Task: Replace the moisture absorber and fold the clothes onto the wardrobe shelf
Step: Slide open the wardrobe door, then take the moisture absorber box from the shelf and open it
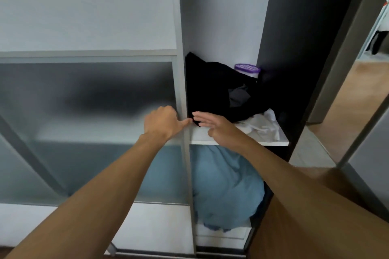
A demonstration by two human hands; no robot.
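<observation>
The left hand (163,121) curls against the frosted sliding door (88,99) frame, thumb out; whether it grips is unclear. The right hand (212,125), fingers spread, rests on the black garment (210,88) heaped on the white shelf (237,142). The purple-lidded moisture absorber (247,69) stands behind; white cloth (267,125) lies rightward.

black clothes (212,88) fill the shelf (242,142); sliding door (88,99) blocks the left; open above
</observation>
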